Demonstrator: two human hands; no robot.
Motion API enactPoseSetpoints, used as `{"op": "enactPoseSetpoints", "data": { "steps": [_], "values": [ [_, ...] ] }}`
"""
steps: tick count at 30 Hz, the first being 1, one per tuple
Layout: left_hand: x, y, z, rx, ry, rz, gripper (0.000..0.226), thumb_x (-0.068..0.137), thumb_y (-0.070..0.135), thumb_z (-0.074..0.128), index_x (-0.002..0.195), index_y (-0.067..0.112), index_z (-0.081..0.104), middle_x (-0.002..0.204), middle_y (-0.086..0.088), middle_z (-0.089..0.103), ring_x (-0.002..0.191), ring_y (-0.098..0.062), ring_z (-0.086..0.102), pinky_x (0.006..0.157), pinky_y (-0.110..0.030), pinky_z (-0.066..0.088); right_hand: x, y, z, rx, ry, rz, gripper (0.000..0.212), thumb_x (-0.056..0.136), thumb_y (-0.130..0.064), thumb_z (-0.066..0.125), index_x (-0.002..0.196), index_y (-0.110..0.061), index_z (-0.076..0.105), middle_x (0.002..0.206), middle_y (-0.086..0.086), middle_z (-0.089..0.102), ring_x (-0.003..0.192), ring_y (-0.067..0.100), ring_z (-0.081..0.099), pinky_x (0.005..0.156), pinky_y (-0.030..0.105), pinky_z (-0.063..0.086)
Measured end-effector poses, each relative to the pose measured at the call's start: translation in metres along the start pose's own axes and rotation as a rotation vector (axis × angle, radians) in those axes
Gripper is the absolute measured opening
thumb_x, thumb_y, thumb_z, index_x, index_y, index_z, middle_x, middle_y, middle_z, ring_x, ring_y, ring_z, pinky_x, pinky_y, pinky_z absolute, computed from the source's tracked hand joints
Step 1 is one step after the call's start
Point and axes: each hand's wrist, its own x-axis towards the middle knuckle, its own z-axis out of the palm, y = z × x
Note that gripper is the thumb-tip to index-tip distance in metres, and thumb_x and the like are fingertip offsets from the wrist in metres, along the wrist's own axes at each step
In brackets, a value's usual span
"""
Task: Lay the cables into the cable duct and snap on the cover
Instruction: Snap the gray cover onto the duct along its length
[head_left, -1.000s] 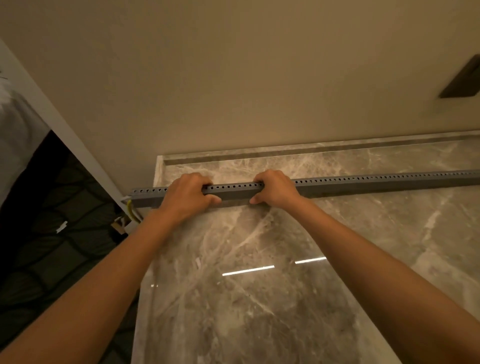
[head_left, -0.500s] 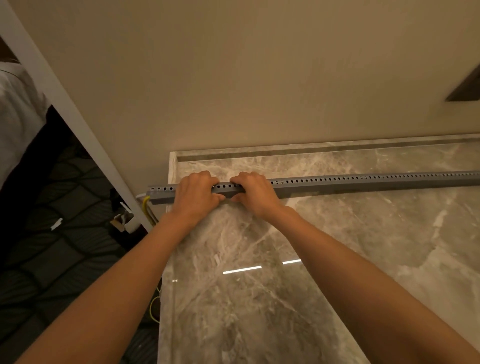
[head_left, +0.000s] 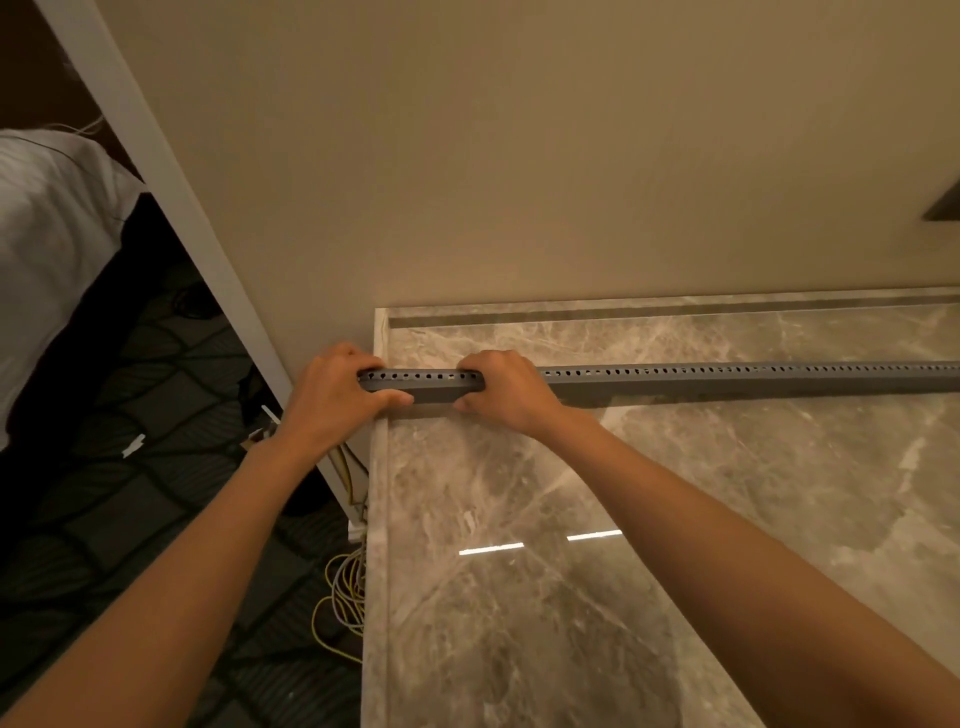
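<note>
A long grey perforated cable duct (head_left: 727, 382) lies across the marble top (head_left: 675, 519), running from the left edge off to the right. My left hand (head_left: 332, 400) grips the duct's left end, fingers over its top and thumb on the front face. My right hand (head_left: 506, 389) grips it a short way to the right, in the same way. Yellow and pale cables (head_left: 345, 603) hang in loops beside the marble's left edge, below the duct's end. Whether cables lie inside the duct is hidden.
A beige wall (head_left: 519, 156) rises right behind the marble top. A white frame (head_left: 171, 192) slants down on the left. Dark patterned floor (head_left: 130, 519) lies below it, with white fabric (head_left: 47, 234) at far left. A dark fixture (head_left: 943, 205) shows at the right edge.
Both hands have slid left along the duct; my left hand now covers its left end at the marble's edge. The view has shifted left, showing the hanging cables.
</note>
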Motion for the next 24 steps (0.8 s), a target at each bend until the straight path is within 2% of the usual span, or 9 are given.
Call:
{"op": "enactPoseSetpoints", "data": {
  "steps": [4,7,10,13,15,16,19,21,24],
  "values": [
    [-0.002,-0.009,-0.003,-0.034,-0.009,0.001,0.036,0.071,0.025,0.076,0.103,0.011,0.069,0.095,-0.012,0.065,0.081,-0.017,0.050,0.069,-0.027,0.034,0.010,-0.022,0.012,0.029,-0.005,-0.046,0.024,0.078,-0.021,0.066,0.098,-0.008,0.064,0.097,0.014,0.068,0.091,0.030,0.058,0.073,0.033,0.035],
    [0.002,-0.008,-0.005,-0.042,-0.022,0.016,0.032,0.069,0.024,0.078,0.097,0.010,0.071,0.082,-0.007,0.061,0.076,-0.019,0.051,0.066,-0.027,0.033,0.013,-0.024,0.014,0.016,-0.014,-0.042,0.021,0.078,-0.021,0.067,0.095,-0.008,0.063,0.094,0.013,0.067,0.087,0.028,0.056,0.071,0.030,0.032],
    [0.004,-0.007,-0.006,-0.016,-0.010,0.033,0.031,0.068,0.024,0.078,0.094,0.009,0.073,0.080,-0.011,0.062,0.073,-0.019,0.049,0.064,-0.028,0.033,0.014,-0.024,0.014,-0.004,-0.017,-0.044,0.009,0.079,-0.019,0.067,0.081,-0.014,0.060,0.079,0.008,0.058,0.076,0.024,0.047,0.069,0.030,0.030],
    [0.005,-0.007,-0.006,0.001,0.004,0.043,0.029,0.069,0.023,0.078,0.093,0.007,0.073,0.082,-0.014,0.064,0.071,-0.021,0.049,0.063,-0.030,0.034,0.014,-0.025,0.013,-0.011,-0.021,-0.054,0.018,0.078,-0.018,0.068,0.072,-0.019,0.051,0.074,0.003,0.052,0.073,0.022,0.045,0.068,0.030,0.030],
    [0.005,-0.006,-0.006,0.013,0.004,0.045,0.030,0.069,0.024,0.078,0.094,0.008,0.073,0.081,-0.014,0.064,0.072,-0.020,0.050,0.063,-0.029,0.034,0.015,-0.024,0.013,-0.005,-0.010,-0.054,0.008,0.078,-0.018,0.068,0.079,-0.014,0.061,0.075,0.003,0.053,0.074,0.022,0.045,0.069,0.029,0.031],
    [0.006,-0.005,-0.007,0.024,-0.001,0.038,0.030,0.069,0.025,0.077,0.095,0.009,0.073,0.082,-0.013,0.065,0.072,-0.020,0.050,0.063,-0.029,0.034,0.017,-0.023,0.014,0.004,-0.003,-0.048,0.010,0.078,-0.017,0.068,0.084,-0.011,0.064,0.076,0.005,0.055,0.075,0.022,0.046,0.069,0.029,0.031],
    [0.009,0.000,-0.010,0.156,-0.051,0.027,0.031,0.072,0.029,0.076,0.095,0.010,0.072,0.083,-0.012,0.066,0.074,-0.021,0.051,0.063,-0.030,0.036,0.017,-0.022,0.014,0.004,0.009,-0.054,0.016,0.078,-0.015,0.067,0.091,-0.006,0.063,0.088,0.013,0.065,0.077,0.022,0.047,0.068,0.030,0.033],
    [0.009,0.008,-0.008,0.306,-0.062,0.088,0.034,0.074,0.028,0.074,0.099,0.005,0.070,0.092,-0.015,0.066,0.082,-0.026,0.054,0.068,-0.033,0.039,0.012,-0.019,0.013,-0.013,0.011,-0.084,0.019,0.079,-0.010,0.062,0.097,-0.005,0.061,0.097,0.017,0.065,0.083,0.026,0.051,0.070,0.032,0.034],
    [0.001,0.031,0.011,0.425,-0.011,0.227,0.029,0.081,0.014,0.064,0.107,0.002,0.061,0.110,-0.015,0.057,0.099,-0.029,0.051,0.082,-0.036,0.041,-0.003,0.001,0.007,-0.064,0.073,-0.056,0.037,0.079,-0.005,0.057,0.116,-0.006,0.050,0.115,0.015,0.058,0.104,0.032,0.050,0.092,0.036,0.034]
  ]
}}
